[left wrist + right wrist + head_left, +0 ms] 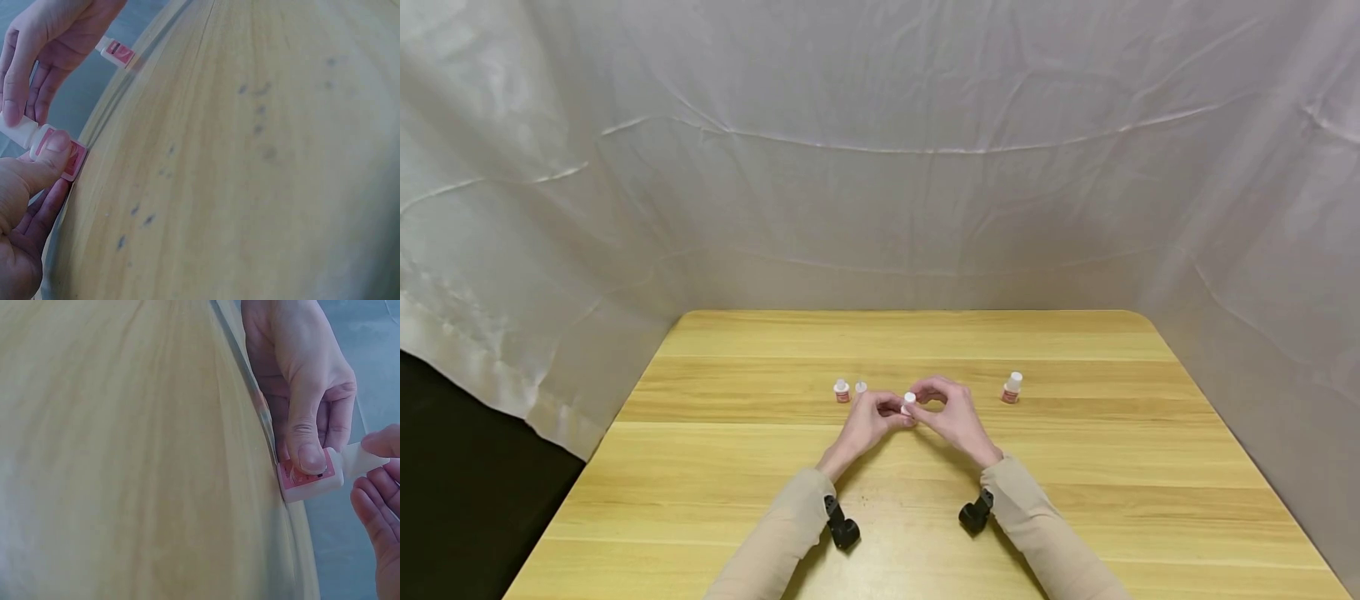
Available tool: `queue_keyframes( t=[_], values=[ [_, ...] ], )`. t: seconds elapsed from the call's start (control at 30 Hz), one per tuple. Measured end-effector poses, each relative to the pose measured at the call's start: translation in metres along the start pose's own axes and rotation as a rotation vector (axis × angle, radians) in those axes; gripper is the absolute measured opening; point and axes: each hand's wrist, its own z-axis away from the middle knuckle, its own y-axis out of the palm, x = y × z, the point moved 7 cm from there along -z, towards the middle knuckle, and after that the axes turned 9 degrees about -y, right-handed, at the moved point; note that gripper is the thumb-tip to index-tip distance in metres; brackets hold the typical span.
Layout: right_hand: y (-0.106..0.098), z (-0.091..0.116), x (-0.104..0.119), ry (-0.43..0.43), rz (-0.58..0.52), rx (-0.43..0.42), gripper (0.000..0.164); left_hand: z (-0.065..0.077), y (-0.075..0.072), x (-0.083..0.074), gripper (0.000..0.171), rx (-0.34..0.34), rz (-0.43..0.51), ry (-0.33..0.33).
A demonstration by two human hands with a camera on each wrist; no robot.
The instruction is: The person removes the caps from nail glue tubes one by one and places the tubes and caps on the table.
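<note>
My left hand [868, 419] holds a small white bottle [317, 481] with a red label by its body, the thumb pressed over the label. The bottle's white cap [361, 459] is pinched between the thumb and fingers of my right hand [953, 421]. In the left wrist view the bottle [74, 161] appears tilted, its base right at the table surface. Both hands meet over the middle of the table. Just behind my left hand is a small white-topped thing [861, 387], its lower part hidden by that hand.
A similar bottle with a red label [842, 391] stands left of my hands. Another capped bottle [1012, 388] stands to their right. The wooden table [925, 333] reaches back to grey curtains [880, 208] on three sides. Black wrist cameras [842, 527] sit on both sleeves.
</note>
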Motion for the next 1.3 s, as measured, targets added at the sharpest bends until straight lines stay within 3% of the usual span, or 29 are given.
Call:
queue_keyframes(
  t=[0.23, 0.4, 0.73, 1.1, 1.3],
  values=[
    [0.008, 0.002, -0.029, -0.027, -0.027, 0.008, 0.025, -0.002, 0.0, 0.001, 0.021, -0.005, -0.008, -0.011],
    [0.008, 0.002, -0.036, -0.027, -0.038, -0.005, 0.026, -0.001, -0.001, 0.001, 0.021, -0.007, -0.006, -0.012],
    [0.006, 0.002, -0.036, 0.005, 0.042, -0.027, 0.022, 0.001, 0.0, 0.0, 0.022, 0.001, 0.013, -0.002],
    [0.008, 0.003, -0.033, -0.028, -0.026, 0.001, 0.024, -0.001, 0.0, 0.002, 0.023, 0.003, -0.005, -0.029],
    [0.006, 0.001, -0.029, -0.004, -0.003, -0.015, 0.031, 0.0, 0.0, 0.001, 0.023, -0.003, 0.01, -0.01]
  ],
)
